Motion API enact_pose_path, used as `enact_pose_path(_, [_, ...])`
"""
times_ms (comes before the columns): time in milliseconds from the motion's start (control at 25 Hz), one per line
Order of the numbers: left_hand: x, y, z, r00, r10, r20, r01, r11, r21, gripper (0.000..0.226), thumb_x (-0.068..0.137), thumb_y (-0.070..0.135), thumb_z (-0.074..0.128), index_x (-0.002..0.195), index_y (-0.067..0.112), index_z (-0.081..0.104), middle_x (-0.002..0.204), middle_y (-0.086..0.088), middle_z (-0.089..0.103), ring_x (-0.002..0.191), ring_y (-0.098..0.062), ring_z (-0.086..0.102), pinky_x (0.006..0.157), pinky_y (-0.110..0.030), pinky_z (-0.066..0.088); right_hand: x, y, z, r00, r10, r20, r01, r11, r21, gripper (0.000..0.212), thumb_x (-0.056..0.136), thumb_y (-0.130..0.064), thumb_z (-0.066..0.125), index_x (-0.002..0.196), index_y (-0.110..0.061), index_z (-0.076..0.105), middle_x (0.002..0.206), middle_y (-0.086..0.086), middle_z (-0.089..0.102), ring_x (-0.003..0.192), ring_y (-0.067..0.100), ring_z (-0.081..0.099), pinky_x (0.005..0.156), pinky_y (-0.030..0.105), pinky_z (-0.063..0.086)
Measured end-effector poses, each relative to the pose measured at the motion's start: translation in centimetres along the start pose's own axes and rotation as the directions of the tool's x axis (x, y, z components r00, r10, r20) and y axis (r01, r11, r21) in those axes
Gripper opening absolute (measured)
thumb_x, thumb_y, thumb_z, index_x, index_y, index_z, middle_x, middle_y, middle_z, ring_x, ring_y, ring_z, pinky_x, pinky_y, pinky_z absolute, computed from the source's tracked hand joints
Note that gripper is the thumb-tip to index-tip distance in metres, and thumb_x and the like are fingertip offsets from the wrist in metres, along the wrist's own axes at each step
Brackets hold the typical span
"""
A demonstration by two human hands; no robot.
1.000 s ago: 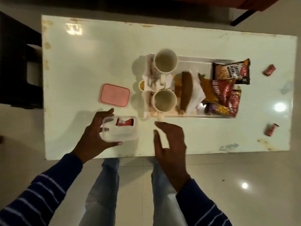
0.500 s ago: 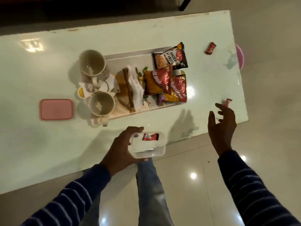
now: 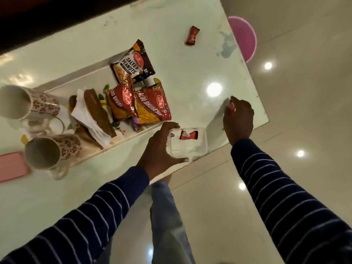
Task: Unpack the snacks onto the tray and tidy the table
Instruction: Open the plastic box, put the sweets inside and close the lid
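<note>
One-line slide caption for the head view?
Left hand holds clear container; right hand closes on red candy near table edge.

A single head-worn view looks steeply down from above the standing person, close enough that both striped sleeves run up from the bottom edge to the hands at mid-frame. The tabletop point(image 3: 181, 77) lies tilted across the upper left, its long side slanting from lower left to upper right, with one corner near the right of the frame. The glossy floor point(image 3: 304, 92) fills the right side and bottom. Wide-angle bending stretches the mugs point(image 3: 43, 153) at the left edge. There is no second view to compare.
</note>
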State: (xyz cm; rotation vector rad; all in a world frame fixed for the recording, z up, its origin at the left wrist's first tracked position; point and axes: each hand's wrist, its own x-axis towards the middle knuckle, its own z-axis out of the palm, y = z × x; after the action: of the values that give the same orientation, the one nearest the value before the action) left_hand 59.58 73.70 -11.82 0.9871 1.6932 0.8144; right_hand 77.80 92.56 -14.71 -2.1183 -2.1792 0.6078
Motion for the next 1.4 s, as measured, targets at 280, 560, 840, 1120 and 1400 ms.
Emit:
enact_pose_path(280, [2.4, 0.2, 1.5, 0.998, 0.015, -0.063, -0.014, 1.000, 0.014, 0.092, 0.056, 0.031, 0.095, 0.126, 0.042, 0.037, 0.128, 0.007, 0.054, 0.119, -0.015, 0.055, 0.092, -0.044, 0.057, 0.6, -0.1, -1.0, 0.999, -0.032, -0.014, 0.035, 0.936, 0.350, 0.031, 0.098, -0.017, 0.056, 0.129, -0.014, 0.063, 0.116, 0.004, 0.065, 0.102, 0.016, 0.065, 0.088, 0.026, 0.054])
enact_pose_path(560, [3.8, 2.1, 1.8, 0.992, -0.035, -0.120, 0.028, 0.998, -0.062, 0.088, 0.055, 0.025, 0.096, 0.124, 0.030, 0.043, 0.122, 0.009, 0.056, 0.113, -0.005, 0.056, 0.079, -0.019, 0.055, -8.1, -5.1, -4.7, 0.873, -0.483, 0.073, 0.401, 0.794, 0.456, 0.042, 0.094, -0.020, 0.067, 0.135, -0.021, 0.057, 0.120, -0.001, 0.067, 0.098, 0.013, 0.066, 0.086, 0.023, 0.054])
enact_pose_path(840, [4.4, 0.8, 0.7, 0.990, -0.099, -0.103, 0.081, 0.983, -0.166, 0.093, 0.055, 0.022, 0.097, 0.130, 0.026, 0.043, 0.126, 0.007, 0.058, 0.118, -0.012, 0.059, 0.081, -0.031, 0.061, -3.2, -6.8, -4.2, 0.880, -0.466, -0.089, 0.458, 0.785, 0.416, 0.038, 0.095, -0.025, 0.063, 0.133, -0.023, 0.058, 0.125, -0.002, 0.065, 0.095, 0.009, 0.063, 0.084, 0.019, 0.050])
enact_pose_path(1120, [3.8, 0.3, -0.2, 0.987, -0.121, -0.102, 0.099, 0.974, -0.202, 0.094, 0.055, 0.035, 0.095, 0.132, 0.039, 0.042, 0.126, 0.019, 0.056, 0.121, -0.011, 0.057, 0.087, -0.035, 0.060, 11.1, -12.7, -0.4, 0.865, -0.499, 0.060, 0.466, 0.841, 0.273, 0.043, 0.091, -0.009, 0.061, 0.134, -0.013, 0.057, 0.132, 0.007, 0.056, 0.113, 0.021, 0.058, 0.095, 0.027, 0.049])
enact_pose_path(1400, [4.4, 0.2, -0.7, 0.989, -0.065, -0.136, 0.042, 0.984, -0.171, 0.092, 0.057, 0.034, 0.094, 0.130, 0.045, 0.038, 0.126, 0.022, 0.054, 0.120, -0.004, 0.054, 0.084, -0.016, 0.055, 14.4, -16.7, 3.7, 0.816, -0.556, 0.156, 0.575, 0.807, -0.133, 0.032, 0.095, -0.014, 0.048, 0.125, -0.012, 0.059, 0.129, 0.012, 0.058, 0.119, 0.030, 0.051, 0.099, 0.034, 0.040])
